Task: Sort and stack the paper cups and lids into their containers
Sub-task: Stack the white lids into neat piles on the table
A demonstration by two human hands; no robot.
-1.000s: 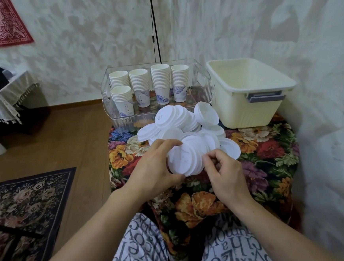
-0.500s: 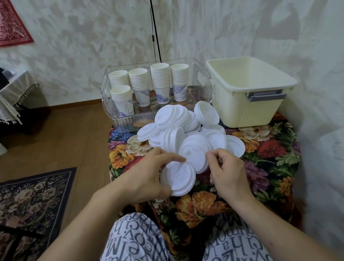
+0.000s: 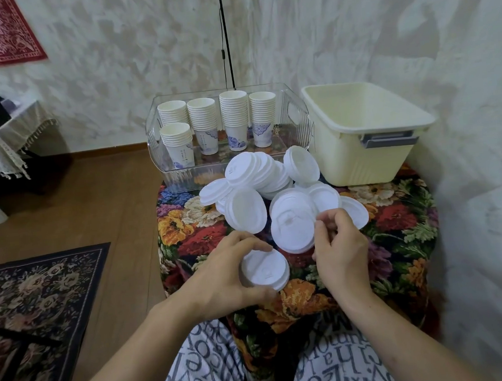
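A small lid stack is gripped by the left hand; another lid is pinched at its right edge by the right hand; cups are stacked in the far clear bin.

The round plastic lids are showing plain white, and the stacked paper cups are looking white with blue prints. The rectangular plastic tub is glowing pale cream, sitting on a loud red, orange and purple floral tablecloth.
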